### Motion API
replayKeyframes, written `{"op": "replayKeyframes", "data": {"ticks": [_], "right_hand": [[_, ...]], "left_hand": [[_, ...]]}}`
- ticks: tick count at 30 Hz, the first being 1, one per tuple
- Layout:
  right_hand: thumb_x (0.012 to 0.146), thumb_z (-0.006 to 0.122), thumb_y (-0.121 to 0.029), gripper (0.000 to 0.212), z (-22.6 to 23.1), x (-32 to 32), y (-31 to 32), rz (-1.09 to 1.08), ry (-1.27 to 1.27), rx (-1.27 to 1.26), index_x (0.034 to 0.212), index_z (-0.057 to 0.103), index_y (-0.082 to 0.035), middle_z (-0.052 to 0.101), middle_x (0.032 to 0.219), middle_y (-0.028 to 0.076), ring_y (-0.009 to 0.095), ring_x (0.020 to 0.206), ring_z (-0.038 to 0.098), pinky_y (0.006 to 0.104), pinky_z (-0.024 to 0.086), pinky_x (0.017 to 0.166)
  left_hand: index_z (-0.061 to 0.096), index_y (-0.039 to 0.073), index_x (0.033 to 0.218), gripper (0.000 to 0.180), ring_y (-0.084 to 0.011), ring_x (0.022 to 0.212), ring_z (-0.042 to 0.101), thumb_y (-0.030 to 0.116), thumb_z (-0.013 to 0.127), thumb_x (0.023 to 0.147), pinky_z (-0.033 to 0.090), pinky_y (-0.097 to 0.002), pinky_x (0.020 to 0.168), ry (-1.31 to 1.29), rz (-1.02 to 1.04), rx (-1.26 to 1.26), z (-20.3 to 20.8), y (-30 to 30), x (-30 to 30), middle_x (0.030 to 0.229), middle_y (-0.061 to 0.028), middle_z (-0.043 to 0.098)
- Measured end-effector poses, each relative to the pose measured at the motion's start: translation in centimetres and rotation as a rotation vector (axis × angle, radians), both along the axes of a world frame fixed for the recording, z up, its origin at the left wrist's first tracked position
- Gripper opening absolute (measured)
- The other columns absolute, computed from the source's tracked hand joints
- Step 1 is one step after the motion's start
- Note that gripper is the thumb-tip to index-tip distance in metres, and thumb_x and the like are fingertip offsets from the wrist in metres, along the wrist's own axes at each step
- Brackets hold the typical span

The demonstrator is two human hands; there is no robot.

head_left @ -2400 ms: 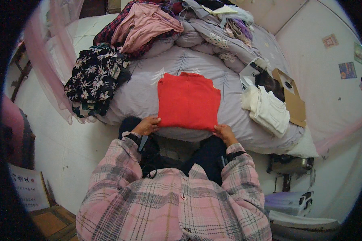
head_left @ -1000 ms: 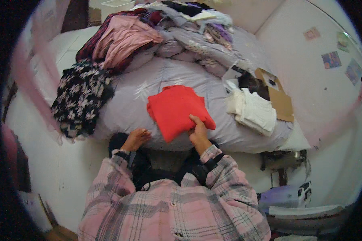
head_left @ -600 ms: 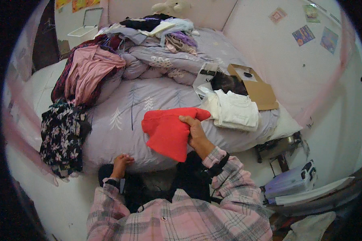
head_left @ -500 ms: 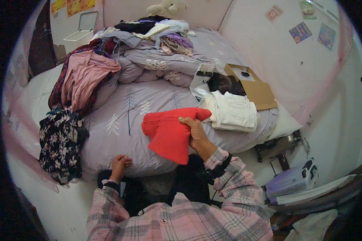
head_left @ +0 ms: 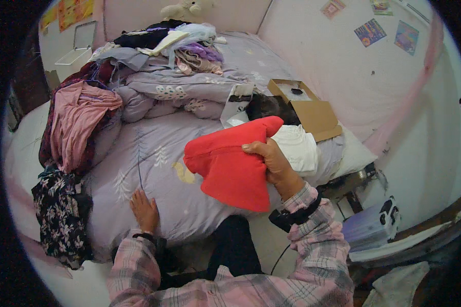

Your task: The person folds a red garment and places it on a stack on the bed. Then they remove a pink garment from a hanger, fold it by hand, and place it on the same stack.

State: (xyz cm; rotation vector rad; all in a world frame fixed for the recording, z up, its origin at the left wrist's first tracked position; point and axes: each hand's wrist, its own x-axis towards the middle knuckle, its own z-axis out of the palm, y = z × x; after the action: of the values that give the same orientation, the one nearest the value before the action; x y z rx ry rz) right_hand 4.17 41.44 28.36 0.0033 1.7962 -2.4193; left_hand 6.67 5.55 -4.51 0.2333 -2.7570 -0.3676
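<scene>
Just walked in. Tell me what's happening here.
A person at the bedside is handling laundry: the right hand grips a folded red garment by one side, its other end hanging free. The left hand is open at the near edge of the bed, holding nothing. White folded clothing lies partly hidden behind the red piece, near an open cardboard box. A dark floral garment lies at the left.

From my end I have the right hand (head_left: 275, 162) raised and clamped in a firm grip, its thumb (head_left: 255, 148) laid across the top toward the left, the other fingers mostly hidden. I have the left hand (head_left: 145, 211) lower, palm down with fingers pointing away; the left forearm (head_left: 134, 266) runs nearly straight ahead, while the right forearm (head_left: 320, 248) slants inward.
</scene>
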Motion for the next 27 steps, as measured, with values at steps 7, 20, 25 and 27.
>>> {"op": "replayKeyframes", "data": {"ticks": [7,20,25,27], "right_hand": [[0.076,0.07,-0.016,0.026,0.0,-4.3,1.7,0.1,-0.048,0.006,0.096,0.064,-0.001,0.066,0.089,0.005,0.015,0.08,0.064,0.0303,0.052,0.075],[0.081,0.066,-0.014,0.016,-1.3,-7.9,8.8,-0.028,-0.057,-0.098,0.09,0.07,-0.002,0.069,0.098,0.008,0.017,0.093,0.064,0.032,0.05,0.087],[0.081,0.065,-0.018,0.02,6.7,-11.9,17.5,-0.213,0.218,0.26,0.091,0.068,-0.002,0.069,0.092,0.007,0.017,0.087,0.064,0.0314,0.049,0.086],[0.079,0.068,-0.02,0.021,9.9,-13.8,20.0,-0.172,0.197,0.295,0.092,0.067,-0.004,0.068,0.088,0.005,0.015,0.08,0.064,0.0304,0.051,0.078]], "left_hand": [[0.046,-0.004,0.135,0.052,-0.0354,0.139,0.031,0.022,0.054,0.091,0.019,-0.0489,0.115,-0.008,0.014,-0.005,0.9,0.3,-0.4,0.148,-0.0194,0.039],[0.044,-0.005,0.136,0.054,-0.0354,0.14,0.029,0.023,0.052,0.091,0.017,-0.0494,0.116,-0.036,0.005,-0.001,0.9,0.3,-0.5,0.149,-0.0192,0.037],[0.043,-0.005,0.137,0.055,-0.0361,0.14,0.029,0.021,0.054,0.089,0.016,-0.0507,0.116,-0.008,-0.011,-0.014,1.0,0.4,-0.6,0.148,-0.0201,0.037],[0.043,-0.005,0.137,0.055,-0.0366,0.139,0.029,0.019,0.054,0.089,0.016,-0.0509,0.116,-0.026,-0.013,-0.004,1.0,0.3,-0.6,0.148,-0.0209,0.037]]}}
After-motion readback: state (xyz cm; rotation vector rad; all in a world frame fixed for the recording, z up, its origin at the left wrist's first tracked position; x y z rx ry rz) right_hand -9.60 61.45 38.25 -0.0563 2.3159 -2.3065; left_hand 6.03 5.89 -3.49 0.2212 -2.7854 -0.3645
